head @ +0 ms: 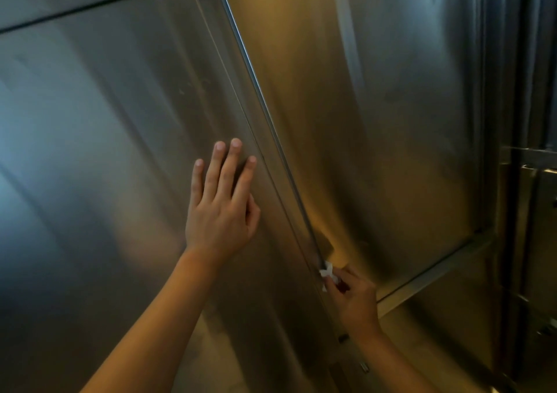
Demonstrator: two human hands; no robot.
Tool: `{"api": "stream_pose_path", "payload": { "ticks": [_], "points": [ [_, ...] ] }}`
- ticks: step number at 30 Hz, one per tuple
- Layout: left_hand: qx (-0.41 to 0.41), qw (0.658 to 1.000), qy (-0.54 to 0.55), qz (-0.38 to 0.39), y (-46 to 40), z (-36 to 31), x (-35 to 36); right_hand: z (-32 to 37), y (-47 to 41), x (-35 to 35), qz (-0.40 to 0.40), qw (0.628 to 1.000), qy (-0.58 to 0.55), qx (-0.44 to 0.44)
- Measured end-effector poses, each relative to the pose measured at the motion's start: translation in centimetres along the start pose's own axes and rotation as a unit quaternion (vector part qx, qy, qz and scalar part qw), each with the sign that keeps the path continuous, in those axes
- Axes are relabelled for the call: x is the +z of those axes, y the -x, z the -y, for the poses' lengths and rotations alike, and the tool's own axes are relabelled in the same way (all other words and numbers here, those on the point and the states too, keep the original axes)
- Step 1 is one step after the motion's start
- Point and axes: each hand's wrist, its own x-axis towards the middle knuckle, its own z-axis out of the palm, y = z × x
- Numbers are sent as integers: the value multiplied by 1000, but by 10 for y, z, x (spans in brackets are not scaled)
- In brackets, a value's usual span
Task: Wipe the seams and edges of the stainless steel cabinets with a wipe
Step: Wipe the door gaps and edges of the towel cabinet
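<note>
Judging by where the small crumpled white wipe (pixel 327 273) sits, low on the long vertical seam (pixel 271 121) between the two brushed stainless steel cabinet doors, this seam looks partly covered, while the horizontal lower door edge (pixel 434 272) just beyond the right hand (pixel 352 299) and the rest seem still to do. That hand pinches the wipe between curled fingers and presses it against the seam; the left hand (pixel 221 208), up and well left of it, lies released, fingers straight and flat on the left steel door panel (pixel 105 151)
</note>
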Motion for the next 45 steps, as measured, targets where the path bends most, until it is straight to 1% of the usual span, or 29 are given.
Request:
{"api": "stream_pose_path", "payload": {
  "ticks": [4, 7, 9, 11, 15, 17, 19, 22, 25, 27, 31, 34, 38, 41, 45],
  "points": [
    [2, 1000, 4, 0, -3, 1, -2, 15, -9, -14, 33, 999, 32, 20],
    [-23, 1000, 15, 0, 7, -7, 1, 47, -19, -31, 5, 1000, -10, 1],
    [-34, 999, 22, 14, 24, -18, 5, 81, -32, -42, -16, 997, -38, -64],
    [-33, 999, 20, 23, 34, -23, 8, 119, -51, -48, -38, 987, -24, -154],
    [-50, 998, 24, 19, 39, -28, 8, 188, -98, -45, -88, 944, 7, -317],
    [-49, 998, 28, 19, 48, -33, 10, 208, -119, -32, -103, 923, 16, -370],
    [-51, 998, 33, 25, 59, -37, 12, 213, -132, -14, -90, 915, 38, -392],
    [-50, 998, 31, 32, 69, -42, 17, 195, -131, 8, -79, 925, 53, -368],
    [-45, 998, 29, 27, 72, -43, 20, 162, -110, 15, -82, 938, 38, -334],
    [-47, 998, 33, 25, 72, -43, 21, 133, -88, 15, -73, 945, 48, -314],
    [-52, 998, 32, 18, 74, -43, 21, 63, -33, 16, -32, 965, 85, -244],
    [-53, 998, 29, 10, 75, -44, 23, 8, 8, 15, -1, 979, 105, -174],
    [-38, 999, 21, 7, 76, -43, 25, -54, 49, 15, 56, 983, 139, -103],
    [-38, 999, 15, 2, 76, -43, 26, -69, 54, 16, 56, 982, 152, -99],
    [-39, 999, 18, -4, 76, -44, 26, -72, 57, 17, 58, 984, 147, -83]
  ]
}}
